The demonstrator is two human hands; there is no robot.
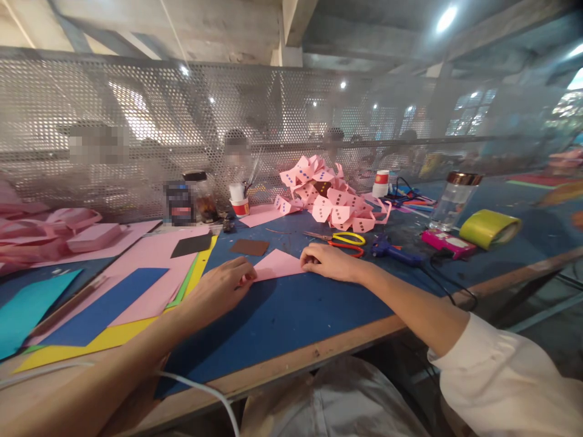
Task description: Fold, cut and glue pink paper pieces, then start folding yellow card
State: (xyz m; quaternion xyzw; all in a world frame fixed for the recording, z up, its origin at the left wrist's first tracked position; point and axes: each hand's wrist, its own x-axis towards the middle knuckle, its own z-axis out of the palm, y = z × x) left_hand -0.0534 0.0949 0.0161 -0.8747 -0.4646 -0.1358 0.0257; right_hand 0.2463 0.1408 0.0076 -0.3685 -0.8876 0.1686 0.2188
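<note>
A pink paper sheet, its visible part shaped like a triangle, lies on the blue table mat between my two hands. My left hand has its fingers curled and closed at the paper's left corner. At the right corner, my right hand pinches the edge with bent fingers. Just behind the paper rests a small brown rectangular piece. Scissors with yellow and red handles lie beyond my right hand, and a blue glue gun sits to their right.
Pink folded paper shapes with dark dots are heaped at the back. Stacked coloured sheets cover the left side. On the right stand a clear bottle and a yellow tape roll. A white cable crosses the front edge.
</note>
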